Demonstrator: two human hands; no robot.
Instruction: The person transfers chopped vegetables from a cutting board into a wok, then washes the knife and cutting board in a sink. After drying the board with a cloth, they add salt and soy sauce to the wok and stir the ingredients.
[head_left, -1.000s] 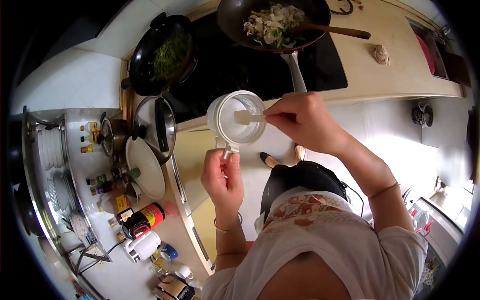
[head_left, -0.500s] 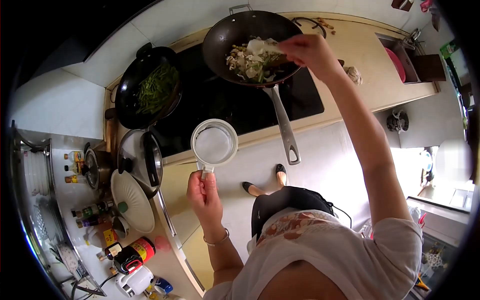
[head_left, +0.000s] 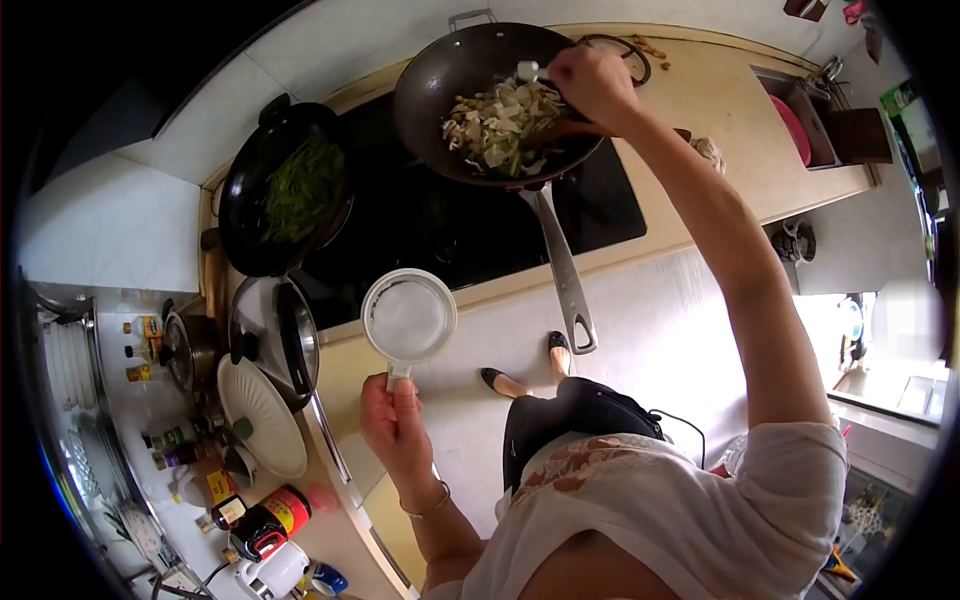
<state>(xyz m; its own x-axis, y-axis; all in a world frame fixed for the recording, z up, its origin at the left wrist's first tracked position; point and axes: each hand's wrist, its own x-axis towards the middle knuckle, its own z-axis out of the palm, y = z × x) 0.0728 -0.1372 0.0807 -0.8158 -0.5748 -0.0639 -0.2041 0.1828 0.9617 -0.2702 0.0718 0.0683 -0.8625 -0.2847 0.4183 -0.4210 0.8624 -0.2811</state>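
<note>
My left hand [head_left: 395,425] grips the handle of a round white container [head_left: 408,317] with white powder inside, held over the counter edge. My right hand [head_left: 590,85] holds a small white spoon [head_left: 528,70] over the far side of a dark frying pan [head_left: 440,70] on the black cooktop [head_left: 450,225]. The pan holds pale sliced vegetables with some green pieces [head_left: 500,122]. Its long metal handle [head_left: 560,265] points toward me. A wooden spatula [head_left: 575,128] rests in the pan beneath my right wrist.
A black wok with green vegetables [head_left: 285,190] sits left of the pan. Pot lids [head_left: 275,345], bottles [head_left: 255,520] and a kettle [head_left: 270,570] crowd the left counter. A sink with a red item [head_left: 815,125] is at the far right. My feet [head_left: 530,365] show on the floor.
My right hand lifted the spoon out of the white container and carried it up over the pan. My left hand lowered the container toward me.
</note>
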